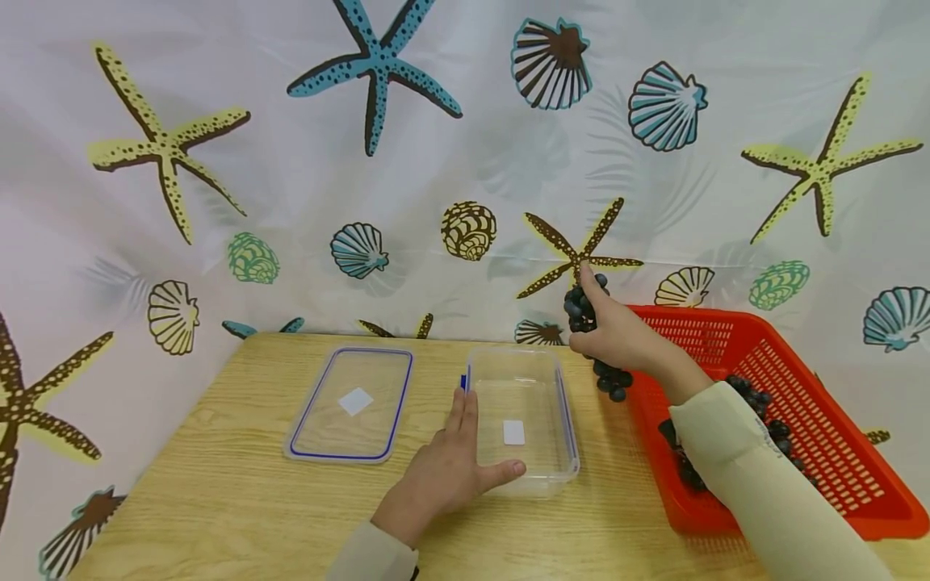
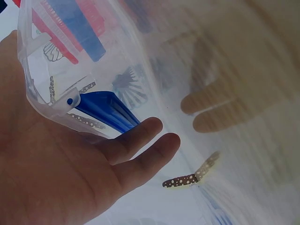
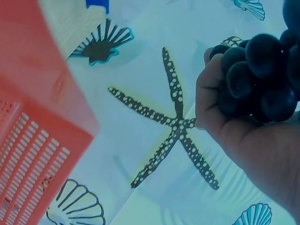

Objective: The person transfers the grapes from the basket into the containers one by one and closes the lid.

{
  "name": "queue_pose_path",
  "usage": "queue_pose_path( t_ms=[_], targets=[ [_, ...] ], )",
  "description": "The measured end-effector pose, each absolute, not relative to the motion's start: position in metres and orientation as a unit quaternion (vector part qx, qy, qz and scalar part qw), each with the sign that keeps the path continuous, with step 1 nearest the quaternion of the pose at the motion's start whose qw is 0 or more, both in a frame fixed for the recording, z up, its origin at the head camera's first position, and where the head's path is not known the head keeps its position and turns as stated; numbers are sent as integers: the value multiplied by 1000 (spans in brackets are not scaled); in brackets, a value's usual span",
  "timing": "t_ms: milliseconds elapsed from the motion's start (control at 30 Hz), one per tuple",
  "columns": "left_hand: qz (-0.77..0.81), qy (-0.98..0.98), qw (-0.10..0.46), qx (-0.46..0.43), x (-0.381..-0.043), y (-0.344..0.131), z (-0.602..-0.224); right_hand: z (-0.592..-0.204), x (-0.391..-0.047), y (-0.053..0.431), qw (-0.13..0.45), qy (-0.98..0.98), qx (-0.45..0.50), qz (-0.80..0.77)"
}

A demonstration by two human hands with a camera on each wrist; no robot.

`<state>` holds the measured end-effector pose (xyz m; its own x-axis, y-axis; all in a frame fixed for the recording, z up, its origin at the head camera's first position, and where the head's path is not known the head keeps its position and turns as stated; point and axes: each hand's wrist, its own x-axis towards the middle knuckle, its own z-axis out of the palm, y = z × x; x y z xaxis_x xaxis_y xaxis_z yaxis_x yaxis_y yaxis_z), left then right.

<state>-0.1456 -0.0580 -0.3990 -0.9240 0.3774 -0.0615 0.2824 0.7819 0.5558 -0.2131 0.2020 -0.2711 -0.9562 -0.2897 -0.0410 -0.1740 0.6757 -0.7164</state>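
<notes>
Two hands, one red basket (image 1: 672, 484), one clear box (image 1: 548, 456) and one bunch of dark grapes (image 1: 581, 311) up in the air.
The right hand (image 1: 621, 331) has its fingers wrapped round that one bunch, holding it up between the box and the basket, with its lower grapes hanging just beside the basket's back left corner. The left hand (image 1: 454, 464) is spread, fingers stretched along the box's left side by one blue clip (image 2: 110, 110), thumb over the near end. More grapes (image 1: 748, 393) lie in the basket on both sides of the right sleeve (image 1: 763, 484); I cannot tell how many bunches. One clear lid (image 1: 349, 432) with a blue edge lies flat on the wooden table (image 1: 203, 484), left of the box. Two white squares show, one on the lid and one at the box.
</notes>
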Motion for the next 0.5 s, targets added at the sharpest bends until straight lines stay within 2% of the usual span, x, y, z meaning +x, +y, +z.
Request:
queue_pose_path(
  t_ms=[500],
  targets=[
    [282,940,91,171,-147,-59,-398,-277,-211,162,78,911,-119,-388]
  ],
)
